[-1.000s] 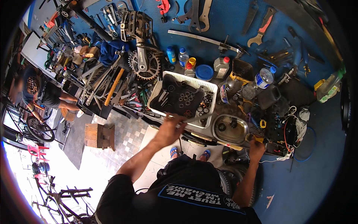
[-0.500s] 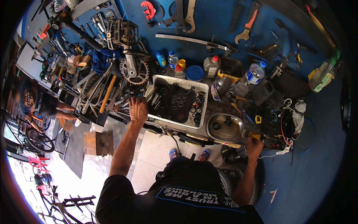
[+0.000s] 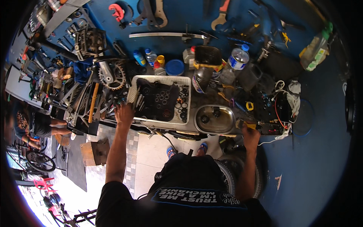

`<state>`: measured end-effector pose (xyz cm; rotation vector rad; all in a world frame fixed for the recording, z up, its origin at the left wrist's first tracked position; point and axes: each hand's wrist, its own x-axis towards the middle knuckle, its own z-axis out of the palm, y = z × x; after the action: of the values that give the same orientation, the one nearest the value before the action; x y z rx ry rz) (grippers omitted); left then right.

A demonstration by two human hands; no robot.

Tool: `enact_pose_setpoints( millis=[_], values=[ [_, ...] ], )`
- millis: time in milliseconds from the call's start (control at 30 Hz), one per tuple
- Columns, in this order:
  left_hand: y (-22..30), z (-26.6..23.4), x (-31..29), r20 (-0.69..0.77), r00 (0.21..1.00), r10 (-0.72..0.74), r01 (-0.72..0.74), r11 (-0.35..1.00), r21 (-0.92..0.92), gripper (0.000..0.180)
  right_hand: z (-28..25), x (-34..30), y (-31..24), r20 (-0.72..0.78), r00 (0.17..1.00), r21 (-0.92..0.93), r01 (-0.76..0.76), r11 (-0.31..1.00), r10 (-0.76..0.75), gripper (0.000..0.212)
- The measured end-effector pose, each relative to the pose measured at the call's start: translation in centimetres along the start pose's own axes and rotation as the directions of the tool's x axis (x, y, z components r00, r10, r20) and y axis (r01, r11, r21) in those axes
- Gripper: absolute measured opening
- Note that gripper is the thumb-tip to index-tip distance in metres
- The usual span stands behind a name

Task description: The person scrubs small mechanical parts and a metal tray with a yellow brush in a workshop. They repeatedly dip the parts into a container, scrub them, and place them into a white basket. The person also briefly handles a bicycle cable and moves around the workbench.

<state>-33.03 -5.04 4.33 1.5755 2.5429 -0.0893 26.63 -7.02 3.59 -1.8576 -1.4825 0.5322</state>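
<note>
My left hand (image 3: 124,114) is at the left edge of a white plastic basket (image 3: 159,122), back up, its fingers apart among small metal parts on the bench. A dark cloth (image 3: 151,106) lines the basket, with rings, cogs and slim metal pieces on it. My right hand (image 3: 250,137) is closed at the bench's front edge, around what looks like a small brush (image 3: 239,123) with brown bristles and a yellow part. Just left of that hand sits an oval metal pan (image 3: 214,128) with two dark round parts in it.
A crankset (image 3: 109,73) and a wooden-handled hammer (image 3: 93,102) lie among tools at left. Bottles (image 3: 238,62) and a blue-lidded tub (image 3: 174,67) line the back. Cables (image 3: 291,100) lie at right. Tyres (image 3: 228,172) stand below. Another person (image 3: 32,125) is at far left.
The whole view has shifted, so the bench appears farther left and slightly higher. My left hand stays beside the basket's left edge; my right hand stays closed near the metal pan.
</note>
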Motion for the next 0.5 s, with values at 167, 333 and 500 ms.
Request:
enact_pose_setpoints(
  millis=[167,333,500],
  values=[
    [0.0,-0.1,-0.3,-0.076,0.997,0.028,-0.031,0.999,-0.029,0.034,-0.1,0.3,0.2,0.012,0.998,-0.004,-0.056,0.998,0.056,0.027],
    [1.7,-1.9,-1.2,-0.164,0.986,0.038,-0.035,0.999,0.021,0.036,-0.2,0.5,-0.2,-0.027,0.999,0.057,0.024,0.998,-0.022,0.025],
    [4.5,-4.8,-3.3,-0.316,0.939,0.134,-0.167,0.983,-0.080,0.035,0.4,0.6,-0.3,-0.026,0.996,0.162,0.087,0.983,-0.084,0.025]
  ],
)
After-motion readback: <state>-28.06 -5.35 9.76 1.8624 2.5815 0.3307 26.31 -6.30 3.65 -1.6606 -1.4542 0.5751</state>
